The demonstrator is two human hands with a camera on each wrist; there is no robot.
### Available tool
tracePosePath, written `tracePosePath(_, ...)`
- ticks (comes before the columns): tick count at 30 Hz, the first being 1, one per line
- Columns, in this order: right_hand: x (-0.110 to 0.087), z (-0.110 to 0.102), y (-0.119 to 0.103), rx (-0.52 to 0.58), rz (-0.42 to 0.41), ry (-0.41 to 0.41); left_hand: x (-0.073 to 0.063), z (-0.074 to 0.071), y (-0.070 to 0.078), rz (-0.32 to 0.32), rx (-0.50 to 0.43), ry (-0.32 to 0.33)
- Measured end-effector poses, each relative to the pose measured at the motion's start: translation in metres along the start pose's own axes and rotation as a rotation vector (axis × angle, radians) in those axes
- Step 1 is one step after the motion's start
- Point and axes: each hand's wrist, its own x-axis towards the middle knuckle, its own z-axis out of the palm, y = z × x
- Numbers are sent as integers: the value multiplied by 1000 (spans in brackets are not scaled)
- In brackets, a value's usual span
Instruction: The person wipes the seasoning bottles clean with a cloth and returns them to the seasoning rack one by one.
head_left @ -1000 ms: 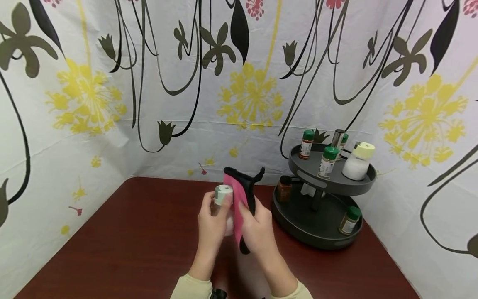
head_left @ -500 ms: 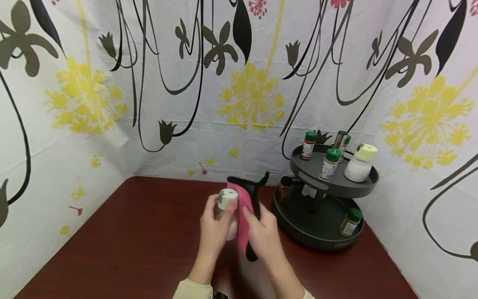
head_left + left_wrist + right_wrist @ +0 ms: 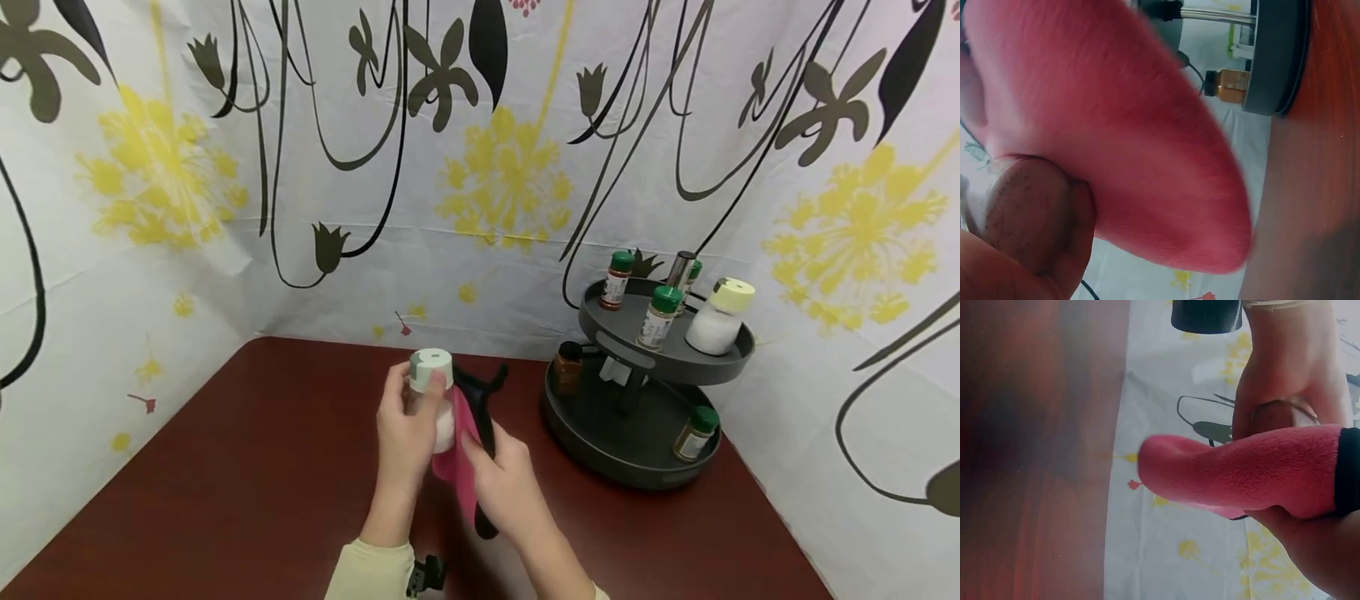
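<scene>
Rack (image 3: 693, 371), two-tier, grey, set on reddish-brown bench (image 3: 225, 483); stocked with green-capped spice jars (image 3: 656, 325), yellow-capped shaker (image 3: 712, 331); backed by flower-printed sheet (image 3: 337, 192).

A curtained corner here, perhaps in a home: flower-print sheeting (image 3: 360, 300) hides whatever's behind, a reddish-brown table (image 3: 255, 467) spreads below, and green-capped seasoning jars (image 3: 656, 322) stand on a two-tier rack (image 3: 697, 372) at right.

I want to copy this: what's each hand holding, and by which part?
The left hand holds the bottle, fingers around its sides; the right hand pinches the cloth about halfway along its black-edged side.
</scene>
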Motion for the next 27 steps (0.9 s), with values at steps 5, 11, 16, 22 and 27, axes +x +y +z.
tracePosePath(5,12,-10,-5,61,51,16,3,3,1,-3,31,-42)
tracePosePath(11,26,-18,-20,153,36,96,0,3,-5,-41,65,-120)
tracePosePath(16,26,-16,-19,189,18,122,-1,3,-9,-44,55,-199)
tracePosePath(22,18,-7,-4,145,27,98,-4,3,-9,8,66,-172)
tracePosePath(27,11,-5,9,138,55,69,-3,3,-4,24,17,-100)
